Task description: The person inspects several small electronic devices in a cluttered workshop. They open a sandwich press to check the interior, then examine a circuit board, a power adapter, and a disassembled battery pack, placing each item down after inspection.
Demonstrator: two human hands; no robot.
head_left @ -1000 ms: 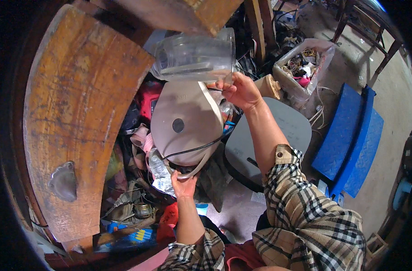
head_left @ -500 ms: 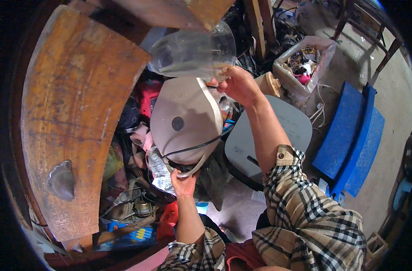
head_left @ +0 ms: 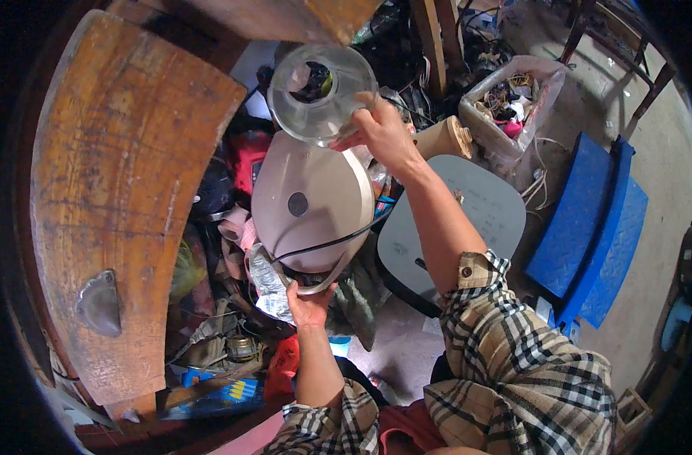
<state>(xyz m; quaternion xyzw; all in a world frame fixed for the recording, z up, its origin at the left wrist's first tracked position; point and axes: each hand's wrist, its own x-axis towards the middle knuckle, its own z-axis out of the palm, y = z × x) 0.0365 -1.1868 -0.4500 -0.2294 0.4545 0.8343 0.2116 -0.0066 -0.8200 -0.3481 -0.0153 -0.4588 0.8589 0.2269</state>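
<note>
A beige rounded appliance [head_left: 316,227], looking like a rice cooker, leans among the clutter in the middle. It has a dark round spot on its face and a black cord [head_left: 323,246] lying across it. My left hand [head_left: 310,305] is closed around the curved handle [head_left: 322,286] at its near end. At its far end, my right hand [head_left: 380,133] grips the side of a clear, see-through plastic container [head_left: 323,87]. The container is tilted so that its round opening shows; some of my right fingers are hidden behind it.
A wooden drawer front [head_left: 133,205] with a metal cup pull stands at left. To the right are a grey rounded-square panel [head_left: 467,220], a blue folded plastic piece [head_left: 581,220] and a lined bin [head_left: 505,106] of scraps. Pink rolls [head_left: 236,225] and mixed clutter surround the appliance.
The clear container has come nearer and turned from its side so its round opening now shows; my right hand has moved slightly left with it. My left hand stays on the handle.
</note>
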